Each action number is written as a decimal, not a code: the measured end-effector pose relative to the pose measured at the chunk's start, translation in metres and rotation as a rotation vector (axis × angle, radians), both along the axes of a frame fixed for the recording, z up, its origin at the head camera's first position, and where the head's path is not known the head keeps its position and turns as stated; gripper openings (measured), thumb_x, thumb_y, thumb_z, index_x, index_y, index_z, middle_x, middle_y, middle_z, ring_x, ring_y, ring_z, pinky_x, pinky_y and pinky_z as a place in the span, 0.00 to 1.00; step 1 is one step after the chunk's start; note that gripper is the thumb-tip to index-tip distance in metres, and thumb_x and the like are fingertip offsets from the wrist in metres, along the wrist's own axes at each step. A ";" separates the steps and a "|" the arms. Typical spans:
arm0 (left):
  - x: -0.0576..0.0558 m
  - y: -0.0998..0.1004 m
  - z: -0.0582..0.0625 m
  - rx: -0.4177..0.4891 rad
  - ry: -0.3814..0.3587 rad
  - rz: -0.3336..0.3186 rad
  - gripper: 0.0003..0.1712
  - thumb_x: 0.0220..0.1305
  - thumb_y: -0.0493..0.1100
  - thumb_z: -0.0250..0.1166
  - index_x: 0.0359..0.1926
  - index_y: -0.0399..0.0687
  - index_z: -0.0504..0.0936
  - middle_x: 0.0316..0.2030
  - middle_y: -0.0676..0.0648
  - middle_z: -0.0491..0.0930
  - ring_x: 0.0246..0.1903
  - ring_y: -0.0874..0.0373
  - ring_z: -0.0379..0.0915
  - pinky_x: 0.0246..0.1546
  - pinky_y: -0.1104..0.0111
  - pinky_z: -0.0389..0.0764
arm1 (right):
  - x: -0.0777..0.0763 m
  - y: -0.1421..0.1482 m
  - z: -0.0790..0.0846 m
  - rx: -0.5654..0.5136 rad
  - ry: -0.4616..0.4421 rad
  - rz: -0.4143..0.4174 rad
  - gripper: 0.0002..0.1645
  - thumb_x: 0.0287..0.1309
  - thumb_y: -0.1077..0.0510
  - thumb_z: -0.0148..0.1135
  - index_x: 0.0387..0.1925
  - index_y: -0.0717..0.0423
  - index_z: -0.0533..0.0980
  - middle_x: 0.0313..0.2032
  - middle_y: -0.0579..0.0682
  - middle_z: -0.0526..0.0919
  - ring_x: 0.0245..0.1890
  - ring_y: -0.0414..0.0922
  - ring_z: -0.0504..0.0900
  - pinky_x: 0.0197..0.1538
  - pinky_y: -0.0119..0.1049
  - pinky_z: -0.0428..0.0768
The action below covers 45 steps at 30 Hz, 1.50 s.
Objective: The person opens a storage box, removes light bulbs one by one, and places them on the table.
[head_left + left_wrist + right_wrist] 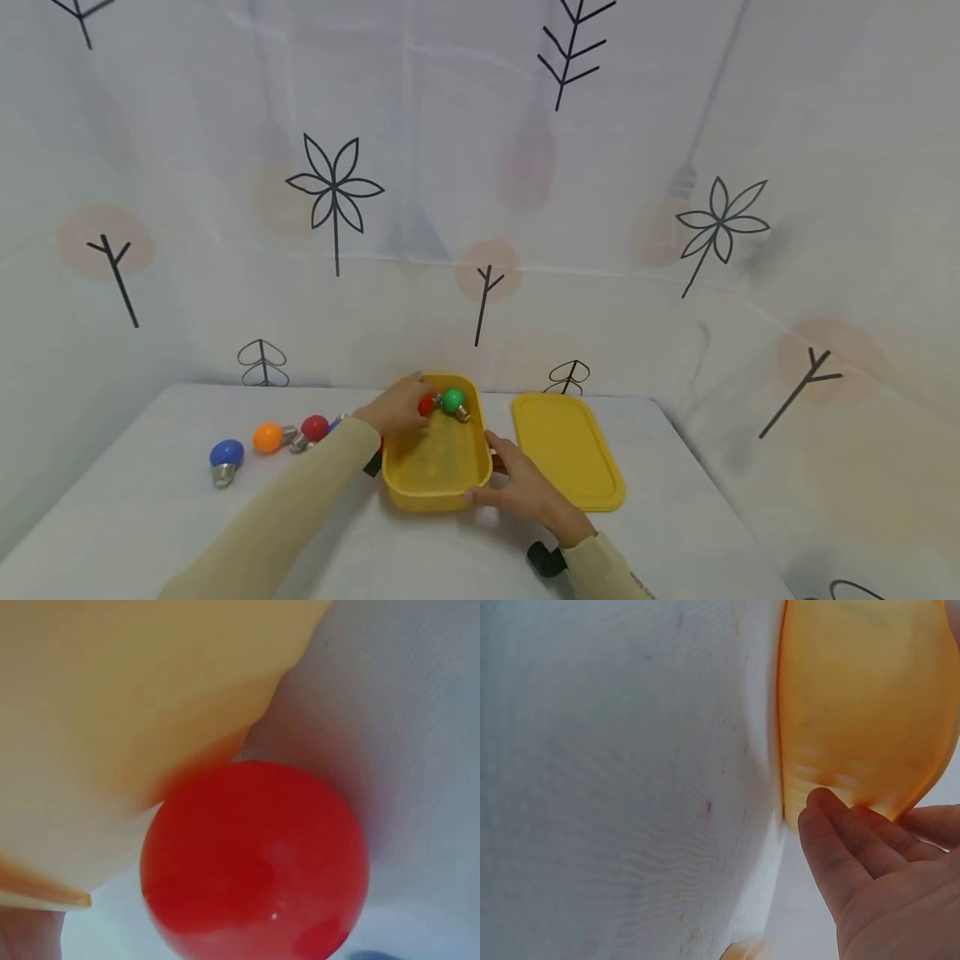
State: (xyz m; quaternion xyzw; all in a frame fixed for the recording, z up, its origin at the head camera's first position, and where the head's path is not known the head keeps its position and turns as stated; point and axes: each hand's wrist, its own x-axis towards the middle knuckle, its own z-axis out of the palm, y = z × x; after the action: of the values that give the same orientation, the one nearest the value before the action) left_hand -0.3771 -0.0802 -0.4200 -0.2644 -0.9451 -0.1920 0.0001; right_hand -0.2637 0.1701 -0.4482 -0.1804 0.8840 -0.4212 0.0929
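Observation:
A yellow plastic container (437,502) stands on the table. My left hand (401,406) reaches over its left wall and pinches a small red light bulb (426,405) inside. Beside that bulb lies a green light bulb (453,401) with a metal base. Just outside the container, under my left wrist, another red light bulb (255,862) fills much of the left wrist view. My right hand (521,483) rests at the container's front right corner, thumb by the front rim. In the right wrist view its straight fingers (847,847) touch the outer wall.
The yellow lid (570,450) lies flat to the right of the container. On the left are a blue bulb (227,454), an orange bulb (267,437) and a red bulb (315,427), with another blue bulb partly behind my left sleeve. A printed cloth hangs behind the table.

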 end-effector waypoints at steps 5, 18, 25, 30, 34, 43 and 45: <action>0.003 0.001 0.000 -0.009 -0.036 0.020 0.22 0.53 0.41 0.73 0.50 0.48 0.80 0.49 0.49 0.71 0.49 0.55 0.69 0.56 0.60 0.73 | 0.000 0.000 0.001 -0.007 -0.001 -0.001 0.62 0.47 0.36 0.70 0.74 0.54 0.48 0.70 0.52 0.57 0.61 0.50 0.70 0.62 0.52 0.69; 0.008 0.004 0.004 0.012 -0.066 -0.043 0.21 0.47 0.41 0.77 0.44 0.46 0.80 0.37 0.51 0.70 0.39 0.57 0.67 0.43 0.66 0.76 | -0.003 -0.001 0.004 0.010 0.021 0.001 0.62 0.46 0.35 0.70 0.74 0.53 0.49 0.68 0.52 0.61 0.59 0.48 0.71 0.62 0.53 0.69; 0.012 0.005 0.002 -0.004 -0.069 -0.065 0.24 0.46 0.41 0.77 0.46 0.47 0.80 0.38 0.52 0.71 0.40 0.58 0.67 0.45 0.65 0.75 | -0.004 0.001 0.003 0.015 0.016 0.004 0.61 0.47 0.36 0.69 0.74 0.53 0.48 0.69 0.51 0.60 0.60 0.49 0.71 0.62 0.52 0.69; 0.017 0.009 0.003 -0.010 -0.109 -0.058 0.25 0.48 0.40 0.76 0.49 0.48 0.79 0.40 0.53 0.71 0.41 0.58 0.68 0.49 0.63 0.76 | -0.001 0.002 0.002 0.014 0.012 -0.008 0.62 0.47 0.35 0.69 0.74 0.53 0.48 0.70 0.51 0.58 0.60 0.48 0.71 0.62 0.52 0.69; 0.022 0.010 0.006 -0.011 -0.131 -0.035 0.25 0.50 0.41 0.75 0.50 0.49 0.79 0.39 0.54 0.71 0.41 0.58 0.68 0.50 0.63 0.76 | 0.000 0.002 0.001 0.010 0.011 -0.011 0.62 0.47 0.35 0.69 0.74 0.52 0.48 0.70 0.51 0.58 0.60 0.48 0.71 0.62 0.52 0.69; 0.037 0.003 0.013 0.065 -0.156 -0.016 0.24 0.55 0.41 0.72 0.54 0.49 0.78 0.44 0.54 0.72 0.44 0.58 0.69 0.50 0.63 0.78 | 0.001 0.000 -0.001 0.006 0.003 -0.008 0.62 0.46 0.34 0.70 0.74 0.51 0.49 0.69 0.50 0.59 0.59 0.47 0.71 0.62 0.51 0.70; 0.043 0.002 0.018 0.083 -0.152 -0.003 0.25 0.55 0.41 0.71 0.55 0.49 0.78 0.48 0.53 0.72 0.46 0.57 0.69 0.51 0.62 0.77 | 0.002 -0.001 -0.001 0.009 0.004 -0.009 0.62 0.45 0.34 0.70 0.74 0.51 0.49 0.69 0.50 0.59 0.59 0.47 0.71 0.62 0.51 0.70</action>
State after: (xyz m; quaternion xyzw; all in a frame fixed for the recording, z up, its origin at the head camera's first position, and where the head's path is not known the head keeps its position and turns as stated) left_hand -0.3345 -0.0786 -0.4020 -0.2501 -0.9333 -0.2504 -0.0608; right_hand -0.2621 0.1694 -0.4492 -0.1767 0.8868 -0.4175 0.0900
